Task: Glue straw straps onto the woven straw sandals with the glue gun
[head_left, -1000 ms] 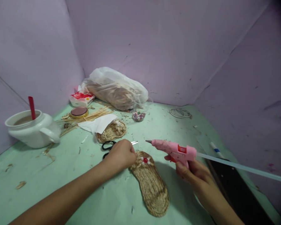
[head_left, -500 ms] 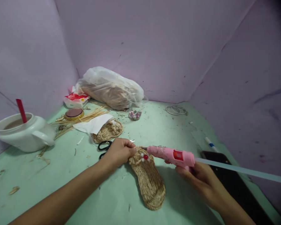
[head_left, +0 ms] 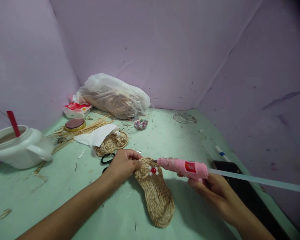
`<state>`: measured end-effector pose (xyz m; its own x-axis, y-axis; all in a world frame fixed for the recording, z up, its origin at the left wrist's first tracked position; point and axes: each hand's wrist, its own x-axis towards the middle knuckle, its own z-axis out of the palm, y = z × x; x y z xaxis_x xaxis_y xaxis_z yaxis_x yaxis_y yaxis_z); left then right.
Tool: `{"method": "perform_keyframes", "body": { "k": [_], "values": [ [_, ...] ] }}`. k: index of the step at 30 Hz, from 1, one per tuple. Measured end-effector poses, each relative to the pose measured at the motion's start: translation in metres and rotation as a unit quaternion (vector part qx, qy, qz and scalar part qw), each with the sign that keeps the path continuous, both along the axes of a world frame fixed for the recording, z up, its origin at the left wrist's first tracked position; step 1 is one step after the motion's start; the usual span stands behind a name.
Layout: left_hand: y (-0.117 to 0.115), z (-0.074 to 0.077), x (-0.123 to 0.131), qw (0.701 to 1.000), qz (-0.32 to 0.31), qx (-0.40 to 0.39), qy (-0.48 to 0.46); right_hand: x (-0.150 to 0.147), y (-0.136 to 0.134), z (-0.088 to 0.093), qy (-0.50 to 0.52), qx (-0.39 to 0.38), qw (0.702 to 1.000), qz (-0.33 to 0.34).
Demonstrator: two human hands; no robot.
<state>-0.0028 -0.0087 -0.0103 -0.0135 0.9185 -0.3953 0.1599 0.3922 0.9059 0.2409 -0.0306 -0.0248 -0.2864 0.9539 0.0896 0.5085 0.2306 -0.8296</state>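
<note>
A woven straw slipper point(head_left: 158, 196) lies on the green tabletop, its strap end pointing away from me. White beads around a red bead point(head_left: 153, 170) form a small flower on it. My left hand point(head_left: 125, 165) pinches the slipper's far left edge between thumb and fingers. In my right hand point(head_left: 215, 191) is a pink glue gun point(head_left: 182, 166), gripped by its handle, with a long translucent glue stick point(head_left: 260, 180) sticking out behind. The gun's nozzle tip points left and meets or nearly meets the slipper's far right edge. Black-handled scissors point(head_left: 107, 158) lie partly hidden behind my left hand.
A second woven slipper point(head_left: 113, 143) sits partly under white paper point(head_left: 96, 135). Further back are a plastic bag point(head_left: 115, 96), straw strands point(head_left: 95, 126), a round lid point(head_left: 75, 124) and a bead container point(head_left: 141, 124). A white pot point(head_left: 22, 150) stands left; a black phone point(head_left: 252, 200) and marker point(head_left: 222, 153) lie right.
The view has shifted slightly, so most things sit a little further left. My left hand keeps its pinch on the slipper, and the glue gun's nozzle stays by the slipper's far end.
</note>
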Motion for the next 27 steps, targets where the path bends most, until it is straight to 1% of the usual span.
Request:
{"method": "perform_keyframes", "body": {
  "k": [5,9,13,16,18,23,27],
  "values": [
    [-0.001,0.0,0.0,1.0,-0.009,0.016,0.007,-0.001,-0.001,-0.007,0.032,-0.007,0.999,-0.003],
    [-0.002,0.001,0.0,1.0,-0.009,0.022,0.014,-0.001,-0.002,-0.004,-0.001,0.012,1.0,-0.003],
    [-0.001,0.001,-0.001,0.999,-0.017,0.031,0.02,0.0,-0.001,0.002,-0.038,0.029,0.998,0.045],
    [-0.001,0.001,-0.001,0.999,-0.026,0.031,0.022,0.002,0.0,0.003,-0.051,0.063,0.994,0.073],
    [-0.002,0.001,-0.002,0.999,-0.031,0.034,0.023,0.002,0.001,0.002,-0.063,0.084,0.991,0.078],
    [-0.002,-0.001,-0.004,0.998,-0.038,0.048,0.018,0.002,0.0,0.001,-0.073,0.102,0.99,0.071],
    [-0.002,-0.001,-0.004,0.998,-0.037,0.048,0.016,0.001,0.0,0.005,-0.078,0.098,0.987,0.103]
  ]
}}
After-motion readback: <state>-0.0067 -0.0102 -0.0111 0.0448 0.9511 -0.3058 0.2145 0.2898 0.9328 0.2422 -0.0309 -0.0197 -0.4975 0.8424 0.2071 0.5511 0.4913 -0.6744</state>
